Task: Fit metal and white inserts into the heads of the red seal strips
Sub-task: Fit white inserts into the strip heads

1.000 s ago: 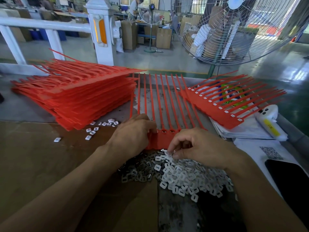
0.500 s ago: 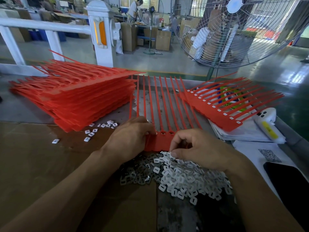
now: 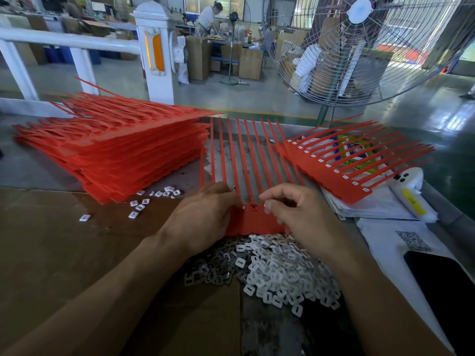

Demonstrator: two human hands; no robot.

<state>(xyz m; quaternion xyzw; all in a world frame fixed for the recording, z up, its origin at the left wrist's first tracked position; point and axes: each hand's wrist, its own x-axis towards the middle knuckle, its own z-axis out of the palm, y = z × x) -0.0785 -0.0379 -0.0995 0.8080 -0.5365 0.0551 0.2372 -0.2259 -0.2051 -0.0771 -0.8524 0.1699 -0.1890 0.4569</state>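
Note:
A comb of red seal strips [image 3: 253, 219] lies in front of me, tails pointing away. My left hand [image 3: 205, 217] rests on its left part, fingers curled over the heads, with a small metal insert [image 3: 234, 187] at the fingertips. My right hand [image 3: 295, 214] has its fingers curled over the heads on the right, pinching something small and pale I cannot make out. Just below the comb lies a heap of white inserts [image 3: 282, 271] and, to its left, a heap of metal inserts [image 3: 213, 268].
A tall stack of red strip combs [image 3: 123, 152] fills the left. Another comb with white inserts fitted [image 3: 341, 170] lies on papers at right, beside a white handheld device [image 3: 411, 194]. Loose assembled inserts [image 3: 151, 199] are scattered left. A dark phone [image 3: 444, 286] sits far right.
My right hand has lifted from the white insert heap up onto the heads of the comb. The left hand has stayed on the comb's left part.

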